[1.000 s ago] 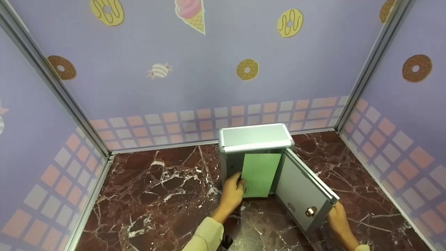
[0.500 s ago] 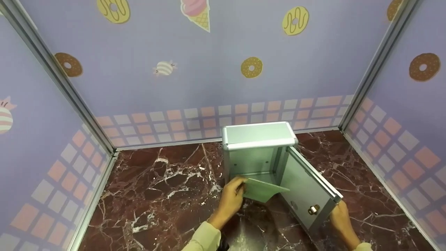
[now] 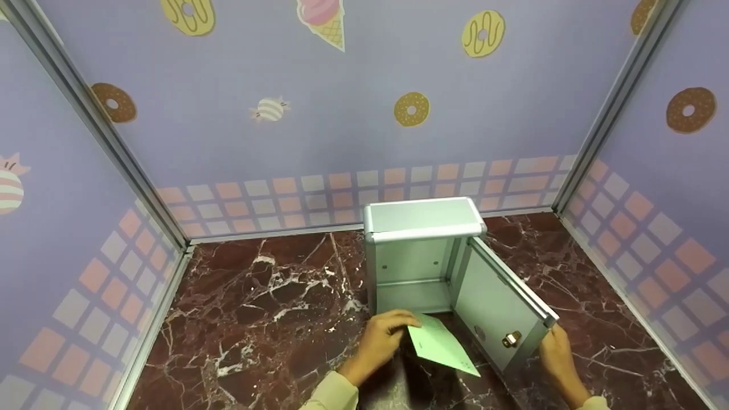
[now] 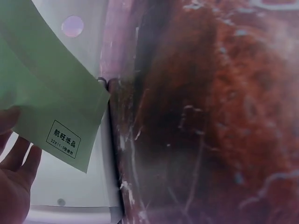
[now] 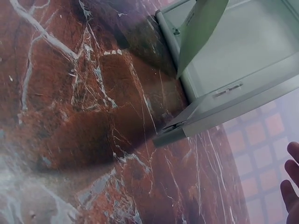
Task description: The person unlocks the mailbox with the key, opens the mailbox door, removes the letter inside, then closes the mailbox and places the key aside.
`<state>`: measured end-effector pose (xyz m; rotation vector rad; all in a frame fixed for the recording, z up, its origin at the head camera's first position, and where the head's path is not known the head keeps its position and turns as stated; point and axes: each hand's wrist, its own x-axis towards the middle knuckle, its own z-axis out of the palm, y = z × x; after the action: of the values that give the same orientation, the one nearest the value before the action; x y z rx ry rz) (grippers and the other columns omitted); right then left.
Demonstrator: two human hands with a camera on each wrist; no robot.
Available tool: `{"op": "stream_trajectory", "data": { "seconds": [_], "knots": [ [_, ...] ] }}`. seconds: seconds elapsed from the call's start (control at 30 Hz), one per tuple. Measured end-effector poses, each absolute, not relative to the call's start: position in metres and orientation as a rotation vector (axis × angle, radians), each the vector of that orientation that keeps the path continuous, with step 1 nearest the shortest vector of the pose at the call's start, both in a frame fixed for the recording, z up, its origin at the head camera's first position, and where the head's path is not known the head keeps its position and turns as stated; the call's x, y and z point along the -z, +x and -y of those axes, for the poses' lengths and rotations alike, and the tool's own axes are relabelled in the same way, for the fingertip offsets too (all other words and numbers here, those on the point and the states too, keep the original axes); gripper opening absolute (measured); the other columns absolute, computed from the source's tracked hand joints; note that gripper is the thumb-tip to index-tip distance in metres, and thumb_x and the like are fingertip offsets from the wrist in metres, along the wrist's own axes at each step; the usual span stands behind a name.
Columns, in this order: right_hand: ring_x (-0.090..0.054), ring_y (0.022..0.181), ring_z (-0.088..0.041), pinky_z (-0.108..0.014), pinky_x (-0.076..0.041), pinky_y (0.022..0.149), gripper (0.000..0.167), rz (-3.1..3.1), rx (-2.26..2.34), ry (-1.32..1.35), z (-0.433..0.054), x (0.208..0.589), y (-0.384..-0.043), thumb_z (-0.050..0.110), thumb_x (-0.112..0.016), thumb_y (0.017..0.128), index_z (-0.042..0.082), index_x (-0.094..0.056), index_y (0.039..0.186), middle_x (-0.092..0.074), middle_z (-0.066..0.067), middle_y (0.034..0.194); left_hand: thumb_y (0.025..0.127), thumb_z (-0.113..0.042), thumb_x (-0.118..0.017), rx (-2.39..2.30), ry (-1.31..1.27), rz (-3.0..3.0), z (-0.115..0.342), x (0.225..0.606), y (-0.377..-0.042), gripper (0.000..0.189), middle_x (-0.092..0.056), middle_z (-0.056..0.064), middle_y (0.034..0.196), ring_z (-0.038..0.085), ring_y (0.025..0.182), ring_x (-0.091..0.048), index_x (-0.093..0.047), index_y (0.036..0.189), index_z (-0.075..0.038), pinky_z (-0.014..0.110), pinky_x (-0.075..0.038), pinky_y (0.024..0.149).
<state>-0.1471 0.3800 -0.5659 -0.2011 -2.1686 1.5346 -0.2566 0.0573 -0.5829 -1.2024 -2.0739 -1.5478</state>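
A green paper envelope (image 3: 441, 344) is pinched at one edge by my left hand (image 3: 379, 341), in front of a silver metal box (image 3: 424, 219). Black print in a small frame shows on the envelope (image 4: 51, 107) in the left wrist view. The box's hinged door (image 3: 501, 307) stands swung out to the right, with a brass-coloured cam lock (image 3: 511, 339) on its inner face. My right hand (image 3: 557, 356) is at the outer side of the door's free edge, partly hidden by it. In the right wrist view its fingers (image 5: 290, 179) look loosely extended.
The box stands on dark red marble-patterned flooring (image 3: 273, 319), close to the back wall (image 3: 319, 142). Panels printed with sweets enclose the left and right sides. The door juts forward over the surface.
The envelope was upright across the box opening; my left hand has drawn it out, tipped it and brought it down towards me. The door and right hand stay about where they were.
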Motion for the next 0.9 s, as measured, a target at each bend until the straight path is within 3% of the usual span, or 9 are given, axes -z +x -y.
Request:
{"op": "stream_trajectory", "data": {
  "seconds": [0.13, 0.4, 0.6, 0.8, 0.9],
  "knots": [
    [-0.059, 0.058, -0.011, -0.024, -0.050, 0.053, 0.033, 2.168, -1.527, -0.207, -0.379, 0.567, -0.147, 0.002, -0.031, 0.104, -0.019, -0.056, 0.112, -0.064, 0.003, 0.069, 0.068, 0.028, -0.058, 1.512, -1.242, 2.116, -0.057, 0.588, -0.254, 0.050, -0.073, 0.003, 0.101, 0.011, 0.098, -0.066, -0.078, 0.094, -0.008, 0.034, -0.052, 0.091],
    [-0.060, 0.077, -0.004, -0.017, -0.049, 0.066, 0.035, 2.130, -1.511, -0.207, -0.375, 0.568, -0.146, 0.002, -0.032, 0.104, -0.022, -0.055, 0.117, -0.066, 0.011, 0.083, 0.068, 0.025, -0.063, 1.414, -1.323, 2.172, -0.050, 0.599, -0.242, 0.046, -0.073, -0.001, 0.100, 0.011, 0.097, -0.066, -0.079, 0.093, -0.010, 0.024, -0.050, 0.092],
    [-0.058, 0.077, -0.003, -0.016, -0.047, 0.067, 0.034, 2.150, -1.464, -0.273, -0.374, 0.566, -0.146, 0.003, -0.035, 0.104, -0.019, -0.057, 0.116, -0.064, 0.013, 0.083, 0.070, 0.024, -0.062, 1.352, -1.385, 2.213, -0.046, 0.609, -0.232, 0.045, -0.073, -0.002, 0.100, 0.008, 0.097, -0.066, -0.079, 0.094, -0.011, 0.022, -0.049, 0.092],
    [-0.057, 0.067, -0.005, -0.019, -0.048, 0.059, 0.031, 2.118, -1.484, -0.320, -0.374, 0.566, -0.147, 0.003, -0.037, 0.103, -0.018, -0.059, 0.113, -0.063, 0.011, 0.075, 0.071, 0.023, -0.062, 1.352, -1.425, 2.301, -0.047, 0.615, -0.229, 0.045, -0.073, -0.003, 0.102, 0.007, 0.098, -0.065, -0.079, 0.095, -0.011, 0.018, -0.047, 0.091],
    [-0.058, 0.059, -0.009, -0.022, -0.049, 0.053, 0.032, 2.084, -1.551, -0.322, -0.372, 0.565, -0.147, 0.004, -0.036, 0.104, -0.016, -0.062, 0.104, -0.064, 0.004, 0.069, 0.071, 0.022, -0.061, 1.313, -1.445, 2.350, -0.047, 0.616, -0.229, 0.045, -0.073, -0.003, 0.102, 0.007, 0.098, -0.065, -0.079, 0.096, -0.010, 0.017, -0.047, 0.091]
  ]
}}
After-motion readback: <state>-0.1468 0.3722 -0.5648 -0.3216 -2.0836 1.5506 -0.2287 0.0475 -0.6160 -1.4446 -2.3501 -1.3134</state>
